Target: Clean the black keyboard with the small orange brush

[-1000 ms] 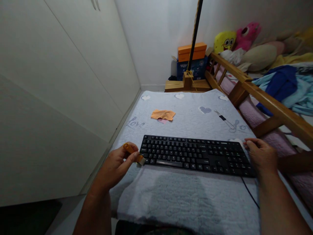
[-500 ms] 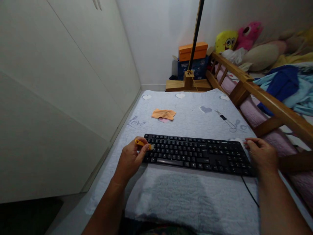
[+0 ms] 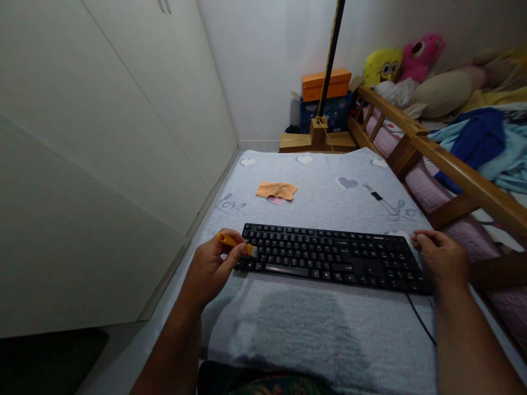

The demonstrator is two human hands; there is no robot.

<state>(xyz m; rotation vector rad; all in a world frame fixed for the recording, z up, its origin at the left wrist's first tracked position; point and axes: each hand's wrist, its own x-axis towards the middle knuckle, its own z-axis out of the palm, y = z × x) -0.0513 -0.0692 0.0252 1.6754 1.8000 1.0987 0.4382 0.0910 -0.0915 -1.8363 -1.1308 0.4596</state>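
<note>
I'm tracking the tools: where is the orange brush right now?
Left of centre in the head view, the brush is in the left hand, at the left end of the keyboard.

- Place: a home, looks like a bedroom.
- 3 o'clock: wooden bed rail, pink padded bedding behind it.
- Between 2 and 3: rumpled blue cloth heaped on the bed.
- Between 1 and 2: yellow plush toy with cartoon face, beside pink plush toy.
- 9 o'clock: tall white doors, wardrobe-like; handles up at 11.
- 1 o'clock: orange box stacked on blue box, by the wall.
- 6 o'clock: quilted cover, soft household fabric; hearts and "Love" printed further up.
</note>
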